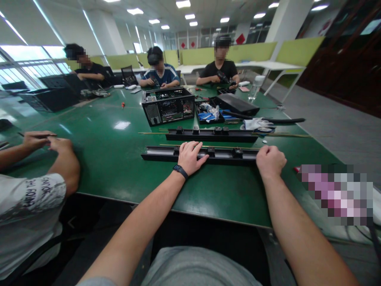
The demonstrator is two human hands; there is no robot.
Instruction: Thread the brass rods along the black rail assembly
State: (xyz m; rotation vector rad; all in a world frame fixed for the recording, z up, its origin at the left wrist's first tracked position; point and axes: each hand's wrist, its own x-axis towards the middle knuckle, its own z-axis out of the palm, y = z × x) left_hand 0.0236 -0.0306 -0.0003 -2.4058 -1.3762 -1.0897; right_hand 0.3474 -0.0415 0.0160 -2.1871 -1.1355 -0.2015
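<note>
A long black rail (160,154) with small black blocks on it lies across the green table (113,167) in front of me. My left hand (190,157) lies flat on its middle, fingers stretched out along the rail. My right hand (270,161) is closed in a fist at the rail's right end, gripping it. A second black rail (208,135) lies just behind, with thin brass rods (285,135) beside it.
An open black computer case (168,105) stands behind the rails, with a tray of blue parts (210,113), a black flat box (236,104) and white gloves (257,124). A person's arms (44,151) rest at the left; three more people sit at the far side.
</note>
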